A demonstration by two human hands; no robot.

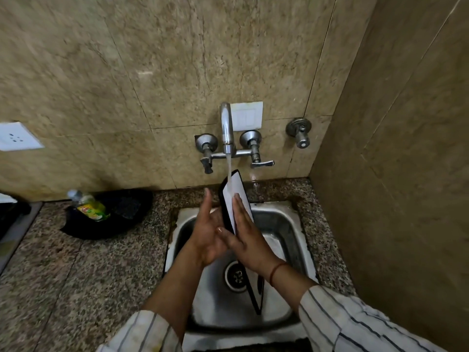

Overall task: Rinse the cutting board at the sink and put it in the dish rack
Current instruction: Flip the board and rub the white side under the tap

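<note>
A white cutting board (236,191) with a black rim stands on edge in the steel sink (279,224), tilted up toward the tap (226,128). Water runs from the spout onto its upper end. My left hand (206,232) lies flat against the board's left side, fingers straight. My right hand (243,235) presses flat on the white face, fingers straight, thumb across the near edge. The board's lower corner shows near the drain (234,275). No dish rack is in view.
A dish-soap bottle (88,205) lies on a black cloth (121,214) on the speckled counter (76,275) to the left. Two tap handles flank the spout; another valve (299,133) is on the wall at right. A tiled side wall closes off the right.
</note>
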